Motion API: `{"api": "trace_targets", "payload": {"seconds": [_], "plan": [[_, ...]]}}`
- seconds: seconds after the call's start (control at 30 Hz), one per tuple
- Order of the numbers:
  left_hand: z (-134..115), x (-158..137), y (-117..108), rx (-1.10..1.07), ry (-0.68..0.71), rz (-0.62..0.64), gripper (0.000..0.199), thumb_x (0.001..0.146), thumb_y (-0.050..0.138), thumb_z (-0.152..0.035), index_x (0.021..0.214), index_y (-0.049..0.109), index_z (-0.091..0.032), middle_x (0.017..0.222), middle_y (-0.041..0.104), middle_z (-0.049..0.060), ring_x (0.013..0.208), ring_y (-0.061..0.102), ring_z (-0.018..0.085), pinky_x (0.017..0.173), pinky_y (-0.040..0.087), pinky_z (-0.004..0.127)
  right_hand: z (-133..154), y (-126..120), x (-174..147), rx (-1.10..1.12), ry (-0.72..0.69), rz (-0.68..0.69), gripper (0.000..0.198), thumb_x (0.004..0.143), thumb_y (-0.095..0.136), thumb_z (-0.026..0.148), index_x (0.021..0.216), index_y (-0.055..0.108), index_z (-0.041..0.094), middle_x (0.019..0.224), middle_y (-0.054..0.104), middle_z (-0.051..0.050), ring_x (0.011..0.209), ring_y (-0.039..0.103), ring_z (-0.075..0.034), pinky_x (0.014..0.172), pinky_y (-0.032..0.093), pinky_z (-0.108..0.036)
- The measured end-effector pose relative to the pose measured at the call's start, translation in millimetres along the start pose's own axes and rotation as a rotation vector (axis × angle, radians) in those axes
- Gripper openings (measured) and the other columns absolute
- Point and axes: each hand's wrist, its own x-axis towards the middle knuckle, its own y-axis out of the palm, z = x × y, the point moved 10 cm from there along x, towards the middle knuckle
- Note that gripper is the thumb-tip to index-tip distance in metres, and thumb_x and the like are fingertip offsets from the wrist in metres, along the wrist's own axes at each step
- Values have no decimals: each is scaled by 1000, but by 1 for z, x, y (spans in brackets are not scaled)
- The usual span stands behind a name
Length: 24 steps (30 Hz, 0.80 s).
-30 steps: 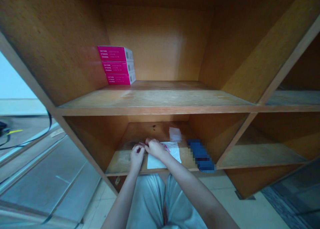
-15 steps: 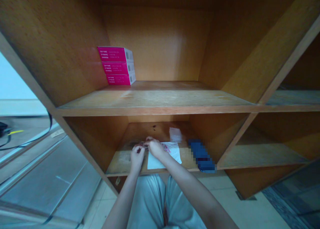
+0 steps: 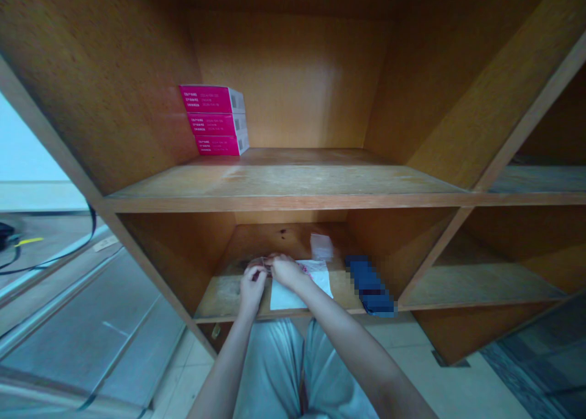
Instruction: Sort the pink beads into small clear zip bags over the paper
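Note:
Over the lower shelf, my left hand (image 3: 251,287) is closed with its fingertips pinched. My right hand (image 3: 286,272) is beside it, its fingers bent together close to the left fingertips. A small, thin, partly see-through thing (image 3: 264,262) shows between the two hands; its kind is too small to make out. Under my right hand and wrist lies a white sheet (image 3: 315,284) with small pinkish-red bits or marks near its top. Just behind the sheet is a small clear plastic bag (image 3: 321,247).
A pixelated blue object (image 3: 370,284) lies to the right on the same shelf. Three stacked pink boxes (image 3: 215,121) stand at the left of the upper shelf (image 3: 293,181). Its front edge passes above my hands. Wooden side walls enclose the lower compartment.
My right hand has lowered slightly, its fingers more curled in toward the thin thing. My left hand has hardly moved.

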Motion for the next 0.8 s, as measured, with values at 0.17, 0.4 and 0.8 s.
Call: {"api": "trace_targets", "payload": {"seconds": [0.17,0.4,0.8], "plan": [[5,-2,-4,-139,-68,-43,16,69,50,-30,65,58,-18,69,60,2,72,55,18,70,43,28,-12,-13,10,31,10,-61,24,81,46,20,88,69,18,88,68,-9,79,61,-18,67,40,-24],[23,-5,-9,-333,-237,-105,27,73,49,-37,56,52,-16,55,53,-1,53,49,12,55,39,23,-28,-44,8,348,3,-164,27,78,55,32,68,69,12,60,63,-3,58,53,-11,49,29,-19],[2,-19,49,-627,-383,475,27,66,64,-29,89,63,-14,85,65,8,65,57,15,58,43,25,-41,-35,-5,951,117,5,37,64,65,48,74,67,12,62,63,-4,52,54,-10,47,36,-20]]}}
